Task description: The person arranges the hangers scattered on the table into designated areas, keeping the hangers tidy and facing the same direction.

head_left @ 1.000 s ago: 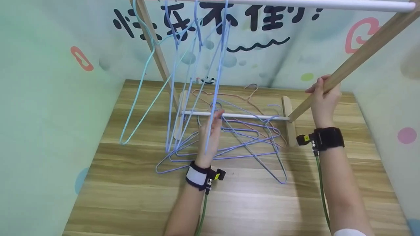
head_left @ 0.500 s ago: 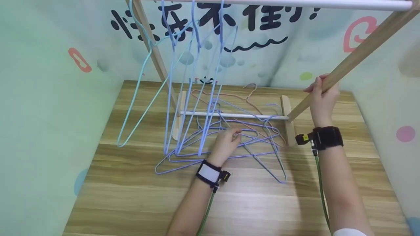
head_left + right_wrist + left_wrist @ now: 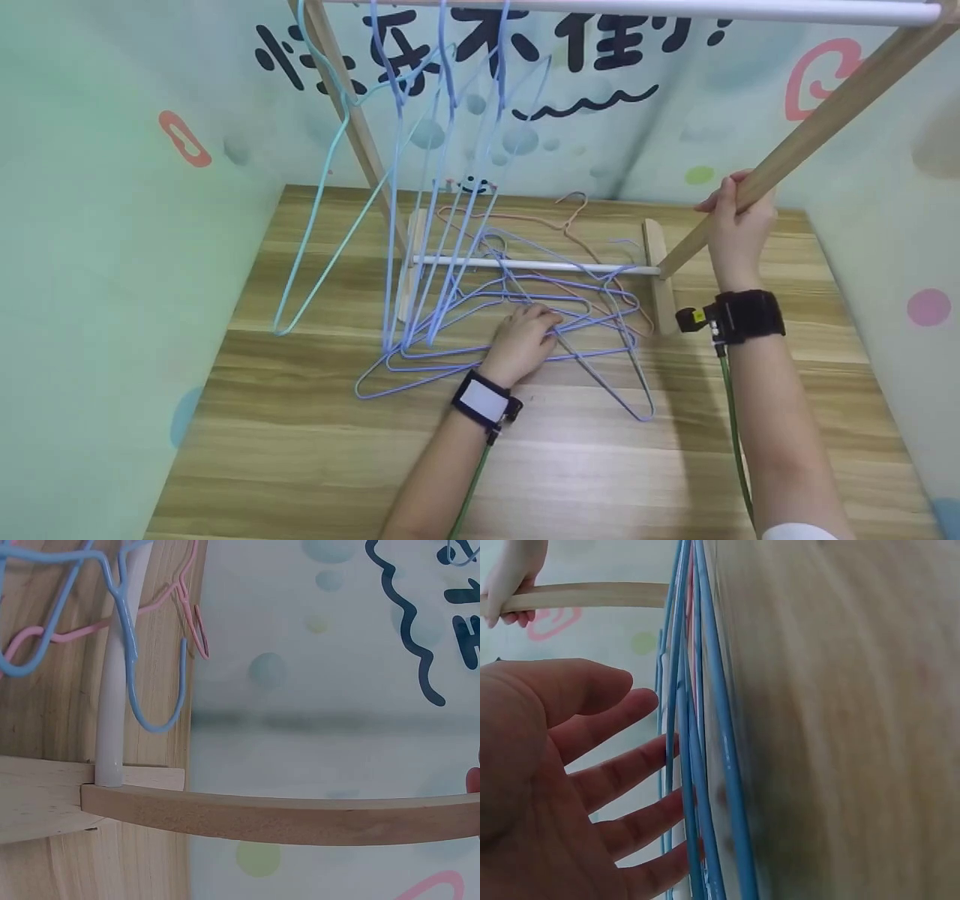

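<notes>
My left hand (image 3: 521, 341) is over a pile of blue wire clothes hangers (image 3: 589, 352) on the wooden floor. In the left wrist view its fingers are spread, with several fingertips touching the blue wires (image 3: 676, 765) and the thumb apart from them. Further right, my right hand (image 3: 742, 232) grips the slanting wooden post (image 3: 832, 109) of a garment rack. Under the pile's back edge shows a pink hanger (image 3: 577, 236). One light blue hanger (image 3: 309, 225) and several blue hangers (image 3: 393, 225) hang from the rack's white top rail (image 3: 675, 7).
A white lower bar (image 3: 555, 265) joins the rack's wooden feet (image 3: 657, 300) and crosses the hanger pile. Patterned pale walls (image 3: 187, 300) enclose the floor at the left, back and right. Green cables (image 3: 474, 480) run from both wrist cameras.
My left hand has come away from the hanging hangers, moving right and down onto the pile. The rightmost hanging hanger has swung left. My right hand keeps its grip on the post.
</notes>
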`<state>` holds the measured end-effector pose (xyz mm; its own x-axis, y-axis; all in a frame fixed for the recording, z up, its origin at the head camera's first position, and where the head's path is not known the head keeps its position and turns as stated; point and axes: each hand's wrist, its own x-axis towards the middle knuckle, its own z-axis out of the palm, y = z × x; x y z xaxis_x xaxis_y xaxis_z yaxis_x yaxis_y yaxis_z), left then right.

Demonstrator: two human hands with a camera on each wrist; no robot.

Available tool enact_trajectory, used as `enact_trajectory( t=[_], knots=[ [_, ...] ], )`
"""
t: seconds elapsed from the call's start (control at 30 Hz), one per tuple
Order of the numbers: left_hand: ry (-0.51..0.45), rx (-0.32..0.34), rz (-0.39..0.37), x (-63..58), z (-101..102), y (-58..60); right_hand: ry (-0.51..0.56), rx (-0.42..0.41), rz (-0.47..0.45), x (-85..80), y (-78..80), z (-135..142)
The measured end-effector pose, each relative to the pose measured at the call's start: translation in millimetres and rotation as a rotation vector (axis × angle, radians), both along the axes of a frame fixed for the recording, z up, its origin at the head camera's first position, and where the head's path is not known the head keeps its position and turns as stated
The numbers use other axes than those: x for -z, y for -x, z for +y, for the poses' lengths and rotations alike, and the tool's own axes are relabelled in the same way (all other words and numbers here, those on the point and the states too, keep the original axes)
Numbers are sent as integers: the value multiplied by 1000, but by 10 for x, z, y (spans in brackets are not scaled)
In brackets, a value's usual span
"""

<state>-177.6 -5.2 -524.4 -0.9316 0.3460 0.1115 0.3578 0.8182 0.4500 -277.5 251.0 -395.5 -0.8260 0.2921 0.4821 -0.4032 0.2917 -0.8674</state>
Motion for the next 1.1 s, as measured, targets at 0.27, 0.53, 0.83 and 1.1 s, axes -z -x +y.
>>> enact_trajectory(
  t=[0.27, 0.53, 0.83, 1.1],
  knots=[
    [-66, -61, 13, 13, -99, 30, -8, -2, 40, 179, 157, 121],
    [-66, -153, 14, -6, -227, 74, 3, 9, 54, 213, 177, 134],
    [-31, -258, -6, -64, -106, -8, 14, 7, 38, 200, 172, 132],
    [33, -344, -62, -150, 217, -186, 44, -14, 31, 178, 177, 120]
  ],
)
